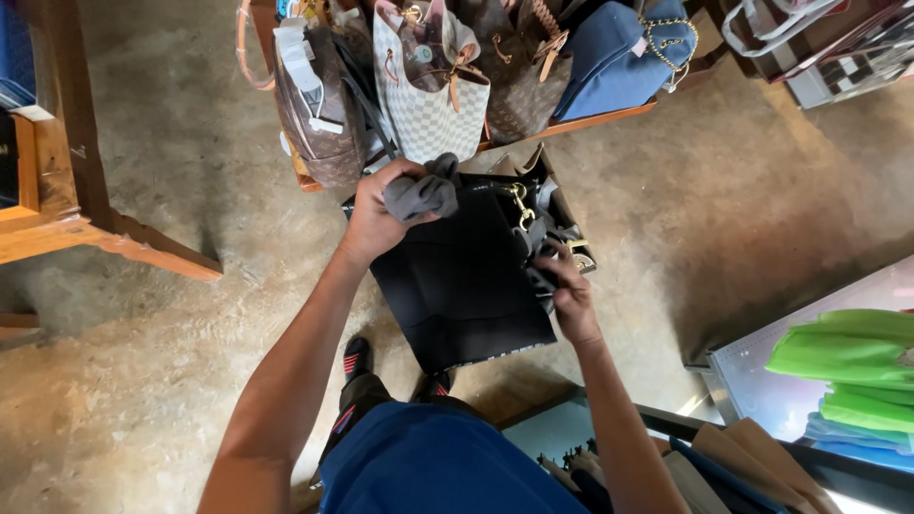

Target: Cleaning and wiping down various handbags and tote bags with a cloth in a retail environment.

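The left hand is closed around one grey cloth and presses it on the top of one black bag, which hangs above the concrete floor. The right hand grips the bag's side near its strap, fingers curled shut. The wiping seems only begun at the upper edge; the wide front is left. Behind, one wooden shelf carries four handbags.

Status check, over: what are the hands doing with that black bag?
Left hand grips grey cloth. Right hand holds black bag edge. Nothing blocking, over.
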